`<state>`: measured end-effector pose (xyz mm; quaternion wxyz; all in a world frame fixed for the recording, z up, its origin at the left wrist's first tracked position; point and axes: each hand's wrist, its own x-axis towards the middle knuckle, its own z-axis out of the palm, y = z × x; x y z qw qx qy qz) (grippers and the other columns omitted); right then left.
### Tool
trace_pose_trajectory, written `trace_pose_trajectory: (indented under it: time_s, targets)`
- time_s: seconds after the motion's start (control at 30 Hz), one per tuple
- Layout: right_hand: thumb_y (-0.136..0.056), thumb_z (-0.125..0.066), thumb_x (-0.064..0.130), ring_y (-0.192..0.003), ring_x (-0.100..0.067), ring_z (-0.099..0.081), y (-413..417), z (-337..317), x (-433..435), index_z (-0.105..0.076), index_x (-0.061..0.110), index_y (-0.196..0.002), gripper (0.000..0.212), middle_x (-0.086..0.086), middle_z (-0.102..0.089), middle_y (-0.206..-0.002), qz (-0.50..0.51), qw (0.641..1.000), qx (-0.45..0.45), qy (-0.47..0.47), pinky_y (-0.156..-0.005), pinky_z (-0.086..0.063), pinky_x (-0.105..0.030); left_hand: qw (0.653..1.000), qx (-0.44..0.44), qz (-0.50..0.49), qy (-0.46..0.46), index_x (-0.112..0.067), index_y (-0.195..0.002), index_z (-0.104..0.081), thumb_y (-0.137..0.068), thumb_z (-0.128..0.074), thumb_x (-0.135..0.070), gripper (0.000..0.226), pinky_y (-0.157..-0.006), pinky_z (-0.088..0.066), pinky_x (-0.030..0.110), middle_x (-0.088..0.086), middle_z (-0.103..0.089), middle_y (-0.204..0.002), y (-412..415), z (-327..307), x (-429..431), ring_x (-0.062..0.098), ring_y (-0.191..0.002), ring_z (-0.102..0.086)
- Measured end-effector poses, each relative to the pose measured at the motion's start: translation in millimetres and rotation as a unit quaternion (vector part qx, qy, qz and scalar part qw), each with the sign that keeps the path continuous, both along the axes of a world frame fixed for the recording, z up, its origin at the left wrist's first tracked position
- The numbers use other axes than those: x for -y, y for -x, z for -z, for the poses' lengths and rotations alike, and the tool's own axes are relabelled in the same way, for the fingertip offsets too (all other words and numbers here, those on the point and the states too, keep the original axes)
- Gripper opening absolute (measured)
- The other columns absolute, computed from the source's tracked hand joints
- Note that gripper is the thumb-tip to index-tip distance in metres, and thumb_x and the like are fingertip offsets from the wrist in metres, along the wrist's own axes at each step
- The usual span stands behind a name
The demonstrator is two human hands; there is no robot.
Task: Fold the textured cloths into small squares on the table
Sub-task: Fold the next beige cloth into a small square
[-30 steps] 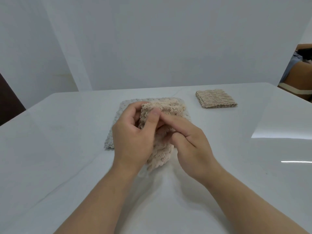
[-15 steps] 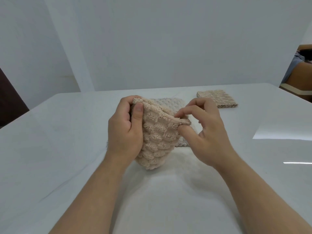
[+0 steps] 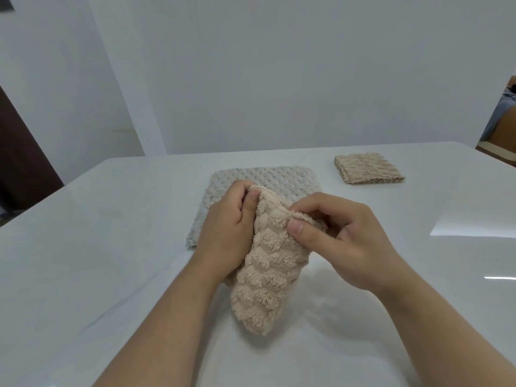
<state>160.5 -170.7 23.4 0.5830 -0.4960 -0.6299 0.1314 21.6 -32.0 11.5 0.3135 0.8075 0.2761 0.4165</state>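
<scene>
1. The person holds the beige cloth above the table, probably opening it out for a first fold; next it needs spreading flat.
2. The left hand pinches its top edge; the right hand pinches the same edge beside it, thumbs toward the camera.
3. A grey cloth lies flat behind; a folded tan cloth sits far right.
</scene>
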Motion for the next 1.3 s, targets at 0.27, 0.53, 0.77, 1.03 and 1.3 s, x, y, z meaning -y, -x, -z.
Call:
trace_pose_trajectory:
  time_s: [0.27,0.53,0.77,1.03,1.3]
  targets:
    - [-0.094,-0.059,0.036,-0.049,-0.013,-0.056,-2,-6,5,-0.066,0.028,-0.092,0.011,0.008,-0.064,-0.073,-0.017,0.995,-0.021,0.091,-0.052,-0.046,-0.022,0.999,-0.036,0.009,0.016,-0.027,-0.095,-0.058,-0.105,-0.042,-0.039,0.022,-0.068,-0.048,0.029,-0.006,-0.066,-0.08,2,1,-6,0.01,-0.075,-0.059]
    - [-0.094,-0.036,0.057,-0.057,-0.014,-0.065,-11,-8,6,-0.052,0.043,-0.095,0.021,-0.002,-0.065,-0.069,0.046,0.983,0.044,0.173,-0.059,-0.053,-0.028,0.998,-0.014,0.01,0.052,-0.022,-0.095,-0.063,-0.104,-0.045,-0.039,0.027,-0.074,-0.048,0.025,-0.004,-0.069,-0.086,3,1,-9,0.009,-0.082,-0.062]
    - [-0.104,-0.048,0.025,-0.056,-0.011,-0.048,-13,-5,2,-0.053,0.011,-0.093,0.019,0.003,-0.052,-0.068,-0.004,0.985,-0.11,0.136,-0.053,-0.04,-0.017,0.993,0.026,0.018,0.115,-0.024,-0.094,-0.065,-0.105,-0.046,-0.04,0.027,-0.088,-0.054,0.044,-0.001,-0.071,-0.092,4,-1,-11,0.016,-0.089,-0.066]
    - [-0.098,-0.063,0.017,-0.062,-0.018,-0.05,-20,2,-5,-0.056,0.021,-0.107,0.011,0.001,-0.054,-0.066,0.042,0.984,-0.153,0.08,-0.06,-0.045,-0.032,0.994,0.012,0.008,0.112,-0.021,-0.095,-0.066,-0.105,-0.045,-0.038,0.029,-0.089,-0.053,0.047,0.002,-0.072,-0.093,1,1,-9,0.021,-0.092,-0.067]
    - [-0.097,-0.063,0.014,-0.06,-0.013,-0.059,-18,7,-12,-0.045,0.03,-0.108,0.027,-0.005,-0.063,-0.081,0.122,0.966,-0.204,0.101,-0.065,-0.049,-0.035,0.991,0.016,-0.018,0.131,-0.023,-0.098,-0.067,-0.105,-0.045,-0.037,0.027,-0.09,-0.053,0.042,-0.002,-0.073,-0.096,-2,6,-12,0.017,-0.093,-0.067]
